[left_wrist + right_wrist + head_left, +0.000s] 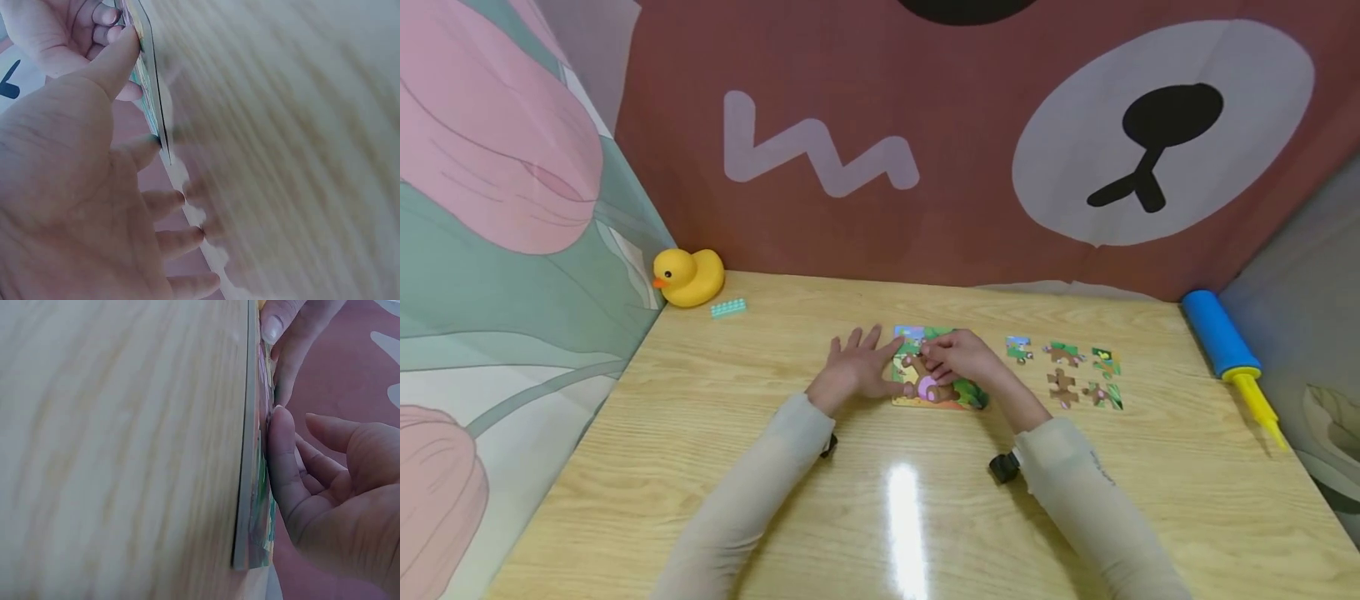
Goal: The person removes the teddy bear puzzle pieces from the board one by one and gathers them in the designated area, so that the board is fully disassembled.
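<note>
A jigsaw puzzle board [925, 406] with a brown animal picture lies flat mid-table, partly covered by both hands. Spread wide, my left hand [859, 369] rests at the board's left side, its thumb [119, 59] and index fingertip along the edge in the left wrist view. My right hand [964, 358] reaches over the board from the right. One of its fingertips presses on the puzzle surface [262, 462], while the thumb [334, 432] stands apart and other fingers bend inward. Loose jigsaw pieces [1063, 388] lie right of the board, several in two rough rows.
At the back left sit a yellow rubber duck [688, 277] and a small turquoise toy brick [728, 308]. A blue and yellow pump [1221, 333] lies along the right edge. Printed fabric walls [865, 233] border the wooden table [820, 517].
</note>
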`<state>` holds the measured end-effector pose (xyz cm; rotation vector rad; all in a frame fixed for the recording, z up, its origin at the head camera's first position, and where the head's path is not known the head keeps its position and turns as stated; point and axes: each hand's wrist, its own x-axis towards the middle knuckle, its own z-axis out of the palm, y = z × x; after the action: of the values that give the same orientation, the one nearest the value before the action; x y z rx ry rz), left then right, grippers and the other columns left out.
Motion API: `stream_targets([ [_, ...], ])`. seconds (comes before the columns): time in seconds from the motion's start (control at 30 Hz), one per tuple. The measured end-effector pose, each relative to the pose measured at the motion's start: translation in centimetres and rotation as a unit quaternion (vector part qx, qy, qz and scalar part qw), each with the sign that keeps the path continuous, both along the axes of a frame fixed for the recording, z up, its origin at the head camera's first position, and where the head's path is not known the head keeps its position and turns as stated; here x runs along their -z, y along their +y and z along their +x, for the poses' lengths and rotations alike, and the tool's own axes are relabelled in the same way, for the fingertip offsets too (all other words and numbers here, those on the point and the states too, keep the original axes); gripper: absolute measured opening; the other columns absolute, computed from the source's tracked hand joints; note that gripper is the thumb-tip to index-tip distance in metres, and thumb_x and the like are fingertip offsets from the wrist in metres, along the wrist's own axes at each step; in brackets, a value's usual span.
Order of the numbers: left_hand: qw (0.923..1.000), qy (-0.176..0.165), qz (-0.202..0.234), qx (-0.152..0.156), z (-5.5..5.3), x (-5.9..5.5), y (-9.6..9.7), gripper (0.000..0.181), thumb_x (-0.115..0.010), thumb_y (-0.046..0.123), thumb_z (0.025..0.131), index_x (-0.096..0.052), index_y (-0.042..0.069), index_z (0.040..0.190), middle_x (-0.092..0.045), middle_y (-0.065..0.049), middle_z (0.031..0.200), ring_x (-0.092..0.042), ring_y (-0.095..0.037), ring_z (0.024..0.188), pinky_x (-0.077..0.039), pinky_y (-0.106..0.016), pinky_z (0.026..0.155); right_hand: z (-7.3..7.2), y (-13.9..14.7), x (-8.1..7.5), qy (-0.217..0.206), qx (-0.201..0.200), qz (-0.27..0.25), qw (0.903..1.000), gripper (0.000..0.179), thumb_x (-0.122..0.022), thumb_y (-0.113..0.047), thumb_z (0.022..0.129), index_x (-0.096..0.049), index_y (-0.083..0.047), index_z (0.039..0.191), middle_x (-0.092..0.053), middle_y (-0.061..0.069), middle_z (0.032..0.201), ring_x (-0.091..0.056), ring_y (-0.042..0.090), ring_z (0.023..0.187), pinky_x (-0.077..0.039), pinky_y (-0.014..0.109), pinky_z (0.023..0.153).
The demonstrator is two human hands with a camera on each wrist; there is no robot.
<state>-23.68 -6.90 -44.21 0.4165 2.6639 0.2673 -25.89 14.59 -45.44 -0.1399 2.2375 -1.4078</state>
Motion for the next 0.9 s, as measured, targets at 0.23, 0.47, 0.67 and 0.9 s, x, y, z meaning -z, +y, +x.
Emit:
stream_targets([
  [0.23, 0.9997, 0.006, -0.019, -0.012, 0.08, -0.17, 0.26, 0.094, -0.056, 0.079, 0.085, -0.015, 0.043, 0.162, -0.004, -0.007, 0.173, -0.004, -0.038, 0.159, -0.007, -0.065, 0.125, 0.09, -0.28, 0.13, 0.005, 0.02, 0.011, 0.9997, 0.038, -0.057, -0.024, 0.105, -0.065, 0.004, 0.13, -0.069, 0.013, 0.093, -0.068, 0.015, 0.075, -0.062, 0.027, 0.067],
  [0.47, 0.9995, -0.001, -0.027, -0.018, 0.16, -0.49, 0.32, 0.096, -0.056, 0.08, 0.084, -0.012, 0.044, 0.162, -0.003, -0.007, 0.173, -0.003, -0.038, 0.159, -0.006, -0.065, 0.125, 0.24, -0.54, 0.05, 0.03, 0.048, 0.034, 0.9978, 0.033, -0.055, -0.022, 0.105, -0.071, 0.0, 0.123, -0.07, 0.014, 0.091, -0.068, 0.016, 0.074, -0.062, 0.028, 0.067],
  [0.67, 0.9995, -0.006, -0.023, -0.021, 0.12, -0.57, 0.32, 0.097, -0.057, 0.08, 0.084, -0.013, 0.043, 0.162, -0.003, -0.008, 0.173, -0.003, -0.039, 0.159, -0.005, -0.065, 0.125, 0.33, -0.58, -0.11, 0.038, 0.064, 0.024, 0.9969, 0.033, -0.057, -0.025, 0.104, -0.072, -0.002, 0.123, -0.073, 0.016, 0.106, -0.071, 0.018, 0.084, -0.063, 0.031, 0.071],
  [0.9, 0.9994, -0.006, -0.028, -0.021, 0.24, -0.6, 0.44, 0.097, -0.057, 0.08, 0.084, -0.013, 0.043, 0.162, -0.003, -0.008, 0.173, -0.003, -0.039, 0.159, -0.008, -0.066, 0.124, 0.68, -0.66, -0.23, 0.049, 0.058, 0.006, 0.9971, 0.021, -0.06, -0.012, 0.101, -0.07, -0.002, 0.116, -0.071, 0.018, 0.111, -0.072, 0.022, 0.085, -0.062, 0.032, 0.075],
])
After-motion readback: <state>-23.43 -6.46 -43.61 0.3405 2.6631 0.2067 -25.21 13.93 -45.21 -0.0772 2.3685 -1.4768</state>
